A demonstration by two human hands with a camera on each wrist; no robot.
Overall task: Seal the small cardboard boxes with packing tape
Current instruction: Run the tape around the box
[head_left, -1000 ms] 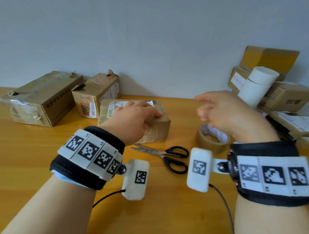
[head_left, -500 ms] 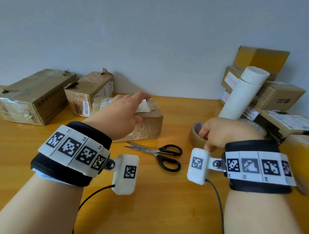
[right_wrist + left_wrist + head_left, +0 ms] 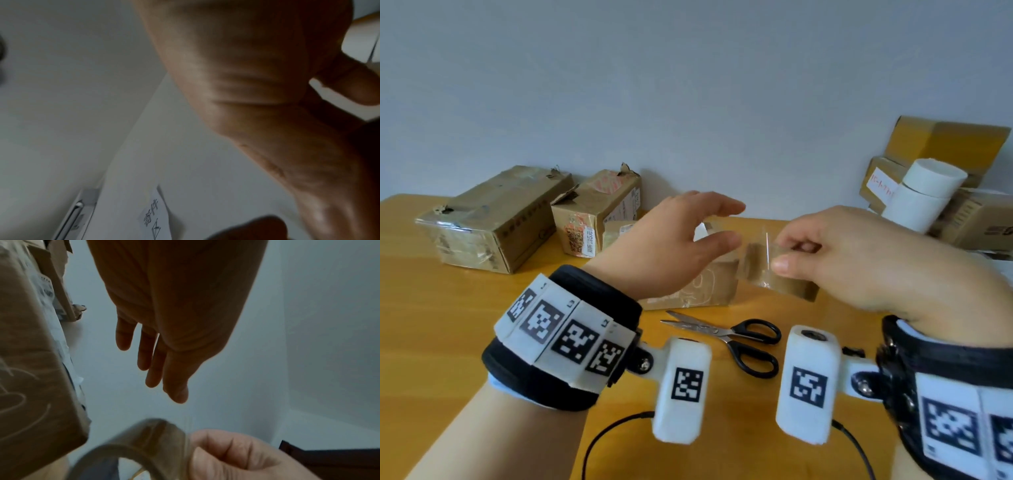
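A wooden table (image 3: 431,342) filled the lower part of the head view, set against a plain pale wall (image 3: 688,85). At the table's far right stood a stack of cardboard boxes (image 3: 945,147) with a white tube (image 3: 921,195) leaning in front of it. At the far left lay a long, battered cardboard box (image 3: 493,219), and just beside it a smaller torn box (image 3: 595,212) with printed labels on its side. Near the middle of the table sat the small cardboard box (image 3: 709,284) with pale scribbles on its front face, partly hidden behind both hands. The left hand (image 3: 671,246) hovered above this box with fingers straight and loosely spread, holding nothing; the left wrist view showed the same slack fingers (image 3: 152,369) beside the box's edge. The right hand (image 3: 859,260), raised just to the right of the box, gripped a roll of brown packing tape (image 3: 774,270), thumb on the near side and curled fingers reaching through its core. The roll was blurred, so I could not tell whether any tape was pulled free. Both wrists wore black bands with white marker tiles. On the table in front of the box lay black-handled scissors (image 3: 732,339), blades nearly closed and pointing left.
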